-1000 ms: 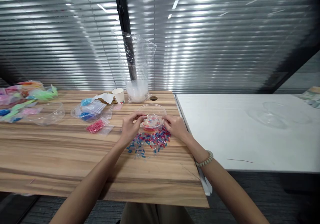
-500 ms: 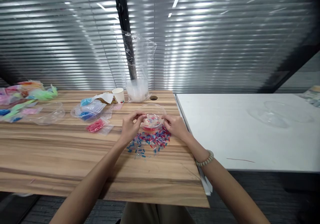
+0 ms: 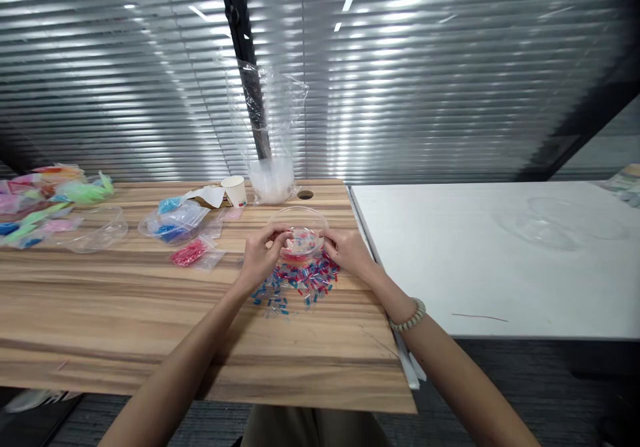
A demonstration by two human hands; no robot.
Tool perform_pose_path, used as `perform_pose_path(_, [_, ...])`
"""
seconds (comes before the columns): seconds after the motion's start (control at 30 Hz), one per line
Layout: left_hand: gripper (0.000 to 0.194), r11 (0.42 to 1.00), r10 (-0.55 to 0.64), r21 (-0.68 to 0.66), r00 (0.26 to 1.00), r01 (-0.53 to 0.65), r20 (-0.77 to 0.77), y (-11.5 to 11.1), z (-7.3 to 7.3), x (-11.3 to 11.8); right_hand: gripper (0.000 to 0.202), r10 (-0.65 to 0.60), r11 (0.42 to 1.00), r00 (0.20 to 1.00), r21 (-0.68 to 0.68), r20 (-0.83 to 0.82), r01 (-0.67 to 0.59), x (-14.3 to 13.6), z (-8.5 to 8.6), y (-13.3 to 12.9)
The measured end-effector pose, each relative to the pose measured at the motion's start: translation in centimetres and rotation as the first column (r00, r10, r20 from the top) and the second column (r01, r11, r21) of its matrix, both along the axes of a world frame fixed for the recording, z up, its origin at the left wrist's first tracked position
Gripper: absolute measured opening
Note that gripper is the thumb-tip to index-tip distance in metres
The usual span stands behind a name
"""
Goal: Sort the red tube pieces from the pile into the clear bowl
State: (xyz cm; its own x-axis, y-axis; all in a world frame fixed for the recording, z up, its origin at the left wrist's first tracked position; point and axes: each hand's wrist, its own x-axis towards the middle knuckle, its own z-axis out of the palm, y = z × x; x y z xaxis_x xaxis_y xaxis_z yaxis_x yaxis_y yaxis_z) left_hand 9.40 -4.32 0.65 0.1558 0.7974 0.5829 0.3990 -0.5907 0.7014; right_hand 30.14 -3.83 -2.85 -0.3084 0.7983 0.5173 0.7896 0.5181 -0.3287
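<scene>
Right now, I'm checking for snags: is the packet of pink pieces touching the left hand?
Apart. The head view shows wooden tabletop between the left hand and the packet of pink pieces.

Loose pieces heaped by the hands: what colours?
Red, blue and clear; the loose pieces show best in the head view.

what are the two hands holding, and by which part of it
A small clear bowl, apparently by its rim: the left hand at its left edge, the right hand at its right.
</scene>
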Motion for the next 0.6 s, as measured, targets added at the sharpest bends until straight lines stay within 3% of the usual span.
perform_pose_path(0.27, [0.012,0.997,-0.007,0.077,0.993,0.016,-0.114,-0.1,-0.16,0.2,0.029,0.024,1.0,1.0,0.01,-0.009,-0.024,-0.03,0.07,-0.13])
perform_pose_path(0.6, [0.014,0.998,-0.018,0.064,0.989,0.028,-0.146,-0.04,-0.22,0.06,0.029,0.01,1.0,1.0,0.003,-0.007,-0.01,-0.07,0.37,-0.34])
